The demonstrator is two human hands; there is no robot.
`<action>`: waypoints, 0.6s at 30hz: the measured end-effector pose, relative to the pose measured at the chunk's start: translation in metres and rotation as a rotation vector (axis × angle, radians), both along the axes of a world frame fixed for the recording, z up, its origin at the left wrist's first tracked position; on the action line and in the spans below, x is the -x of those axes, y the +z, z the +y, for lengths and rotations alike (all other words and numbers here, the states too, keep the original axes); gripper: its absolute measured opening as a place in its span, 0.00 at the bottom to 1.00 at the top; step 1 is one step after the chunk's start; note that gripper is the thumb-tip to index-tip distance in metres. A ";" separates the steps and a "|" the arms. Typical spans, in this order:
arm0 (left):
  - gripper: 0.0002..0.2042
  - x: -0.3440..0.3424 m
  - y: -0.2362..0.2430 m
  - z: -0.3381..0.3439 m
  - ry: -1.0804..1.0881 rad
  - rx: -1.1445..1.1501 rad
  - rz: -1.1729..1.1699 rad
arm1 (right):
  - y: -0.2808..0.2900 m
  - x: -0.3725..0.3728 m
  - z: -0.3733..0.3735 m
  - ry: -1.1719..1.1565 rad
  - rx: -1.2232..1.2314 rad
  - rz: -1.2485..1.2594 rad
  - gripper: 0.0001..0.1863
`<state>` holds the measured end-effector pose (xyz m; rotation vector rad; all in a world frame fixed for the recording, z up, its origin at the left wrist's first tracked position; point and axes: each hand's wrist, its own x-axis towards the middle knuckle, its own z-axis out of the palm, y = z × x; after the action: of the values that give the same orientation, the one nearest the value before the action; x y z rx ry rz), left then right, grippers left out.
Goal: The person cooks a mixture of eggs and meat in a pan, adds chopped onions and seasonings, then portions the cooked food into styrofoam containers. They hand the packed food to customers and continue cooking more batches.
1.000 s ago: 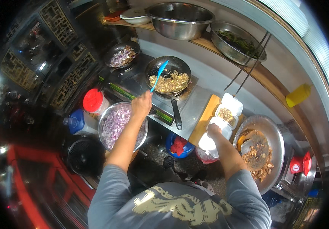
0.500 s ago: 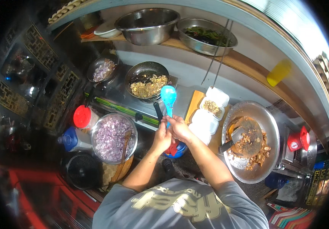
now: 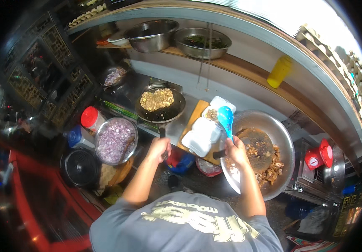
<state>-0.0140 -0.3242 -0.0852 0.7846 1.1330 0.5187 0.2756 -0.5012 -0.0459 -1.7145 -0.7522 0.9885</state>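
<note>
My left hand (image 3: 160, 149) is closed round the black handle of a frying pan (image 3: 164, 114). Chopped, browned food (image 3: 156, 99) is bunched at the pan's far side, some of it looking lifted. In my right hand (image 3: 236, 151) a blue serving spoon (image 3: 225, 118) points up, held by its handle. That hand is over the left rim of a wide metal basin (image 3: 288, 147), which holds a round chopping board (image 3: 256, 147) and chopped meat (image 3: 271, 170). Left of the spoon are white foam boxes (image 3: 200, 136), one with food in it.
A bowl of chopped purple onion (image 3: 114, 140) stands at the left, beside a red-lidded jar (image 3: 89, 117). Another pan (image 3: 114, 76) sits farther back. Above runs a wooden shelf (image 3: 248, 69) with metal bowls and a yellow bottle (image 3: 280, 72). A red scale (image 3: 318, 155) is at the right.
My hands, together at the spoon before, have parted. The left has gone onto the pan handle; the right has carried the spoon rightward. The food has shifted to the pan's far side.
</note>
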 end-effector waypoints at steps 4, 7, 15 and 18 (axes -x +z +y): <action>0.06 -0.002 0.016 -0.054 -0.062 -0.244 0.073 | 0.000 -0.038 -0.065 -0.037 0.011 -0.018 0.09; 0.07 -0.002 0.014 -0.087 -0.176 -0.222 0.294 | 0.003 -0.062 -0.112 0.062 0.016 -0.195 0.13; 0.14 -0.006 0.002 -0.119 -0.273 -0.752 0.834 | -0.017 -0.083 -0.166 0.056 0.012 -0.409 0.15; 0.16 -0.012 0.010 -0.126 -0.311 -0.844 0.922 | -0.026 -0.080 -0.168 0.003 -0.025 -0.464 0.18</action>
<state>-0.0024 -0.4498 -0.0753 2.0390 1.5853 0.3546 0.3557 -0.6687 -0.0718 -1.9457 -1.0566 0.5797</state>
